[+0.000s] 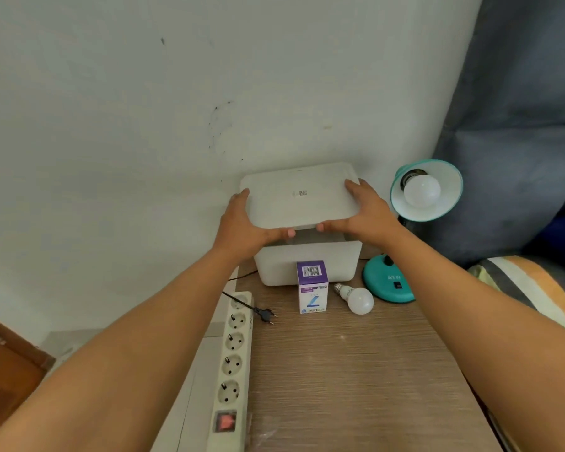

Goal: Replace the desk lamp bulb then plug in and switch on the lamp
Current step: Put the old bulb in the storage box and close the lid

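A teal desk lamp stands at the right of the wooden table, its shade (450, 187) facing me with a white bulb (422, 190) screwed in and its round base (387, 283) on the table. A loose white bulb (357, 299) lies on the table next to a purple and white bulb box (312, 286). The lamp's black plug (266, 314) lies unplugged beside a white power strip (234, 363). My left hand (245, 223) and my right hand (364, 212) hold the white lid (300, 197), tilted, above a white storage box (307, 262).
The white wall stands just behind the box. A grey-blue cushion (516, 125) and striped fabric (529, 288) lie to the right of the table. The power strip's red switch (225, 420) sits near the front edge. A crumpled clear wrapper (261, 435) lies beside it.
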